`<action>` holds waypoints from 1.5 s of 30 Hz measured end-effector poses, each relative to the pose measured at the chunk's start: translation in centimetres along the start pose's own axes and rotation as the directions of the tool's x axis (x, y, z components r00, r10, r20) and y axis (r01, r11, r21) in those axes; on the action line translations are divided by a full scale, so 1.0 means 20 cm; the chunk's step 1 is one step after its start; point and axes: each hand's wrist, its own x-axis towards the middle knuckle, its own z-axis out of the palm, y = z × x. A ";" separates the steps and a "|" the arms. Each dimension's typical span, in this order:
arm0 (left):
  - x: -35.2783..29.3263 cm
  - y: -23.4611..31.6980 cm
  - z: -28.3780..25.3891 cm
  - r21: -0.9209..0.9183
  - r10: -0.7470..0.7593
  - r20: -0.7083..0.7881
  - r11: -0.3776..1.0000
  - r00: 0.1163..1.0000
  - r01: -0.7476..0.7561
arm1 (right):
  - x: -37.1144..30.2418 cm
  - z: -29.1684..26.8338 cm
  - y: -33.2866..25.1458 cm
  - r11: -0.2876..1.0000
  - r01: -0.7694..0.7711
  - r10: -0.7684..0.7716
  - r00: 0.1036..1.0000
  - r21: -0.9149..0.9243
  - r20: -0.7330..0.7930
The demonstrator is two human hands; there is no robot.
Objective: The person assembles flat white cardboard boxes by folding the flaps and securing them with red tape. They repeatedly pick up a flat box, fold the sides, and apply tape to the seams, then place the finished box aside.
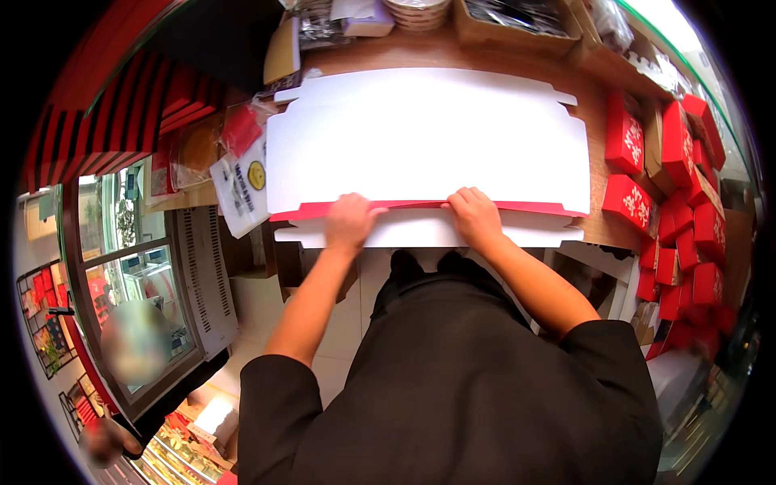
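A large flat cardboard box blank [428,137], white on its upper side, lies across the wooden table in front of me. Along its near side runs a folded-up strip [412,204] showing red, with a white flap [412,230] nearer to my body. My left hand [352,220], slightly blurred, grips this strip left of the middle, its thumb pointing right along the fold. To the right of the middle, my right hand [475,214] has its fingers bent over the same strip. Whatever lies under the fingers is hidden.
Many red boxes with white patterns [679,145] are stacked at the right. Along the back stand a carton of dark packets [517,20] and a stack of round pale items [416,12]. A printed plastic bag [242,190] lies by the blank's left end.
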 end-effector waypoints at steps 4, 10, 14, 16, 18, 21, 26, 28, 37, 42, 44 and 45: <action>-0.14 -0.34 -0.12 0.011 -0.008 -0.075 1.000 0.997 0.008 | -0.01 0.00 -0.03 0.999 -0.025 0.025 1.000 -0.032 -0.014; -0.13 -0.40 -0.08 0.040 -0.053 0.062 0.998 0.997 0.050 | 0.00 -0.01 -0.06 0.996 -0.085 0.084 0.996 -0.041 -0.010; -0.04 -0.37 -0.12 0.105 -0.025 0.083 0.994 0.996 0.016 | 0.05 -0.02 -0.08 0.992 -0.120 0.121 0.993 -0.047 0.015; -0.04 -0.37 -0.11 0.234 0.060 0.097 0.969 0.993 -0.081 | 0.04 -0.01 -0.08 0.990 -0.129 0.130 0.991 -0.051 0.029; -0.02 -0.32 -0.09 0.261 -0.045 0.271 0.965 0.962 -0.029 | 0.03 0.00 -0.06 0.989 -0.138 0.141 0.989 -0.059 0.042; 0.04 -0.27 0.01 0.255 -0.247 0.329 0.953 0.912 0.166 | 0.02 0.01 -0.06 0.984 -0.160 0.163 0.986 -0.077 0.035; 0.03 -0.20 0.02 0.335 -0.382 0.344 0.903 0.858 0.269 | -0.03 -0.09 0.05 0.983 -0.167 0.169 0.985 -0.081 0.019; 0.05 -0.22 0.03 0.335 -0.370 0.307 0.904 0.877 0.264 | -0.15 -0.20 0.24 0.974 -0.175 0.173 0.985 -0.143 -0.023; 0.03 -0.23 0.05 0.342 -0.349 0.261 0.905 0.900 0.252 | -0.29 -0.30 0.40 0.946 -0.234 0.216 0.971 -0.226 -0.102; 0.02 -0.24 0.06 0.343 -0.310 0.242 0.914 0.919 0.218 | -0.32 -0.32 0.44 0.927 -0.304 0.281 0.951 -0.220 -0.128; 0.02 -0.24 0.06 0.350 -0.311 0.245 0.912 0.918 0.215 | -0.31 -0.32 0.47 0.902 -0.352 0.368 0.930 -0.250 0.018; 0.02 -0.24 0.06 0.352 -0.311 0.244 0.911 0.919 0.215 | -0.31 -0.32 0.47 0.899 -0.373 0.370 0.927 -0.231 -0.058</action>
